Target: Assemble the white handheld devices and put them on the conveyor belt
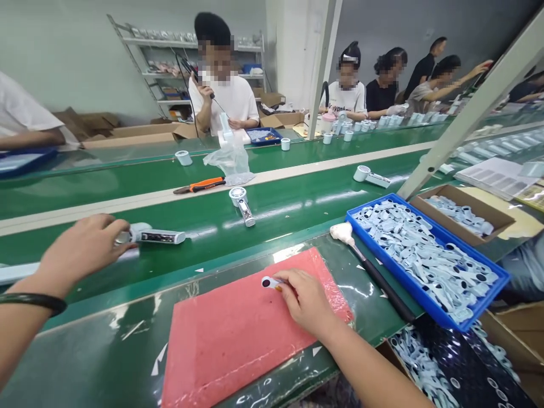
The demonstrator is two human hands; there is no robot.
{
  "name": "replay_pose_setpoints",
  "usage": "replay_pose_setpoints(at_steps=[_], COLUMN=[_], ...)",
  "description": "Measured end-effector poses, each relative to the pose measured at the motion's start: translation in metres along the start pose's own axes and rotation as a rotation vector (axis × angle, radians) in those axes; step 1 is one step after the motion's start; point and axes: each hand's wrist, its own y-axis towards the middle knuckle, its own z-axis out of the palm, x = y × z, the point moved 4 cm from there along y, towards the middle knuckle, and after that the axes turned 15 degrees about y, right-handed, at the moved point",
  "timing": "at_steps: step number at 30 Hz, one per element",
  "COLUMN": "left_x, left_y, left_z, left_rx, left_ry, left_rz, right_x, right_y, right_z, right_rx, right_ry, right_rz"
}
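At the left, over the green conveyor belt, my left hand (pixel 91 249) is closed around the round head of a white fan-like unit (pixel 159 236). The unit's open handle shows its inner parts and points right. Above the red mat (pixel 221 340), my right hand (pixel 304 297) pinches a small light-blue plastic cover (pixel 270 282) with a black oval at its end; the fingers hide its other end. Another handheld fan unit (pixel 240 204) lies on the belt ahead, its handle also open. Further right on the belt is a similar unit (pixel 372 176).
A blue tray (pixel 425 292) heaped with light-blue covers stands at the right, beside a mallet (pixel 369 269). Orange-handled pliers (pixel 204 185) and a plastic bag (pixel 232 164) lie on the belt's far side. A slanted metal post (pixel 467 122) rises at the right. Several co-workers sit across the line.
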Motion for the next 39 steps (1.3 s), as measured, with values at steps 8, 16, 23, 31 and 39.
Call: replay_pose_setpoints(at_steps=[8, 16, 23, 31, 39], left_x=[-0.045, -0.134, -0.277, -0.29, -0.296], left_y=[-0.002, -0.035, -0.074, -0.094, -0.092], left_z=[-0.015, -0.082, -0.093, -0.059, -0.07], left_rx=[0.173, 0.444, 0.459, 0.003, -0.013], left_ry=[0.062, -0.202, -0.38, -0.366, -0.587], left_rz=[0.029, 0.056, 0.271, 0.445, 0.458], right_x=[-0.006, -0.003, 0.007, 0.045, 0.047], right_y=[-0.007, -0.005, -0.001, -0.001, 0.001], right_z=[0.011, 0.01, -0.034, -0.006, 0.032], right_rx=[0.079, 0.17, -0.17, 0.027, 0.129], right_ry=[-0.242, -0.255, 0.086, -0.138, -0.447], right_rz=[0.065, 0.099, 0.064, 0.019, -0.078])
